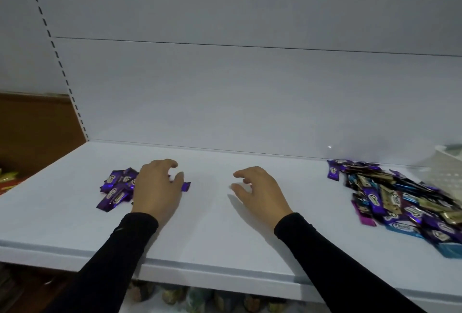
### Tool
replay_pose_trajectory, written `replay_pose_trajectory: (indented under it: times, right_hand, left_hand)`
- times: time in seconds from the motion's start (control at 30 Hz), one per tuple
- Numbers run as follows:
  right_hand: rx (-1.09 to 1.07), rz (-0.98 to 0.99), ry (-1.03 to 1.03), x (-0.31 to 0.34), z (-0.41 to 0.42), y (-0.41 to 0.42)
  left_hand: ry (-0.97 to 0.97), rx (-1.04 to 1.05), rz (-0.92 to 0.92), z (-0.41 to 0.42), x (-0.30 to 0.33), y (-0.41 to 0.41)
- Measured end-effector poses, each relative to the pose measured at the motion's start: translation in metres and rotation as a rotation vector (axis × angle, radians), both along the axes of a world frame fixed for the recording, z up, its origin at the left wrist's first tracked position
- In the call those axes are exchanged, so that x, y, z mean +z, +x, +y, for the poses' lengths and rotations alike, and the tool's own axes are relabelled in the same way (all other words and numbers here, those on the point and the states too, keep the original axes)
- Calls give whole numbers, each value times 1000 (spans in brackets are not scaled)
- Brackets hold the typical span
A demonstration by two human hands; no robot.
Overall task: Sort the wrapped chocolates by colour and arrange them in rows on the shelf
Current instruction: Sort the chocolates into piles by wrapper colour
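Both hands loosely curled above flat white shelf point(212, 225).
Left hand point(157, 187) over small purple-wrapped chocolate heap point(116, 189), contact unclear; right hand point(257, 192) holding nothing.

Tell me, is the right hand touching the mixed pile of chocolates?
Apart. The head view shows bare shelf between the right hand and the mixed pile.

Shelf point(212, 232): small pile point(116, 189) at left, partly under left hand point(158, 187); right hand point(258, 194) mid-shelf, apart from both piles; large pile point(405, 202) at right; basket point(447, 165) just behind it.
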State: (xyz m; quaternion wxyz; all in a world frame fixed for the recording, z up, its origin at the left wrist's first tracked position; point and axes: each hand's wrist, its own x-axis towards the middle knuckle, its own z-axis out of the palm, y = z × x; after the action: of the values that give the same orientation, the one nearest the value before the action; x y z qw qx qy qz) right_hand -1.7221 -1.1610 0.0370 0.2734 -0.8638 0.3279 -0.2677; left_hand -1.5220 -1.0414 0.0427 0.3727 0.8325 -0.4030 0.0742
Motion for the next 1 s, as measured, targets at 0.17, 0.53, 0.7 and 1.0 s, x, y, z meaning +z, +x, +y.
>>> replay_pose_trajectory:
  times: [0.17,0.53,0.7,1.0]
  right_hand:
    - [-111,79,-123,2,-22,-76]
    - [-394,119,-206,16,-78,-205]
    - [-478,151,-224,26,-108,-233]
    - [-484,187,-196,34,-163,-234]
  left_hand:
    - [47,-266,-31,-46,8,-59]
    - [257,-646,-93,-146,15,-188]
    - [290,-698,-62,-190,15,-217]
    - [406,-747,-58,-257,11,-241]
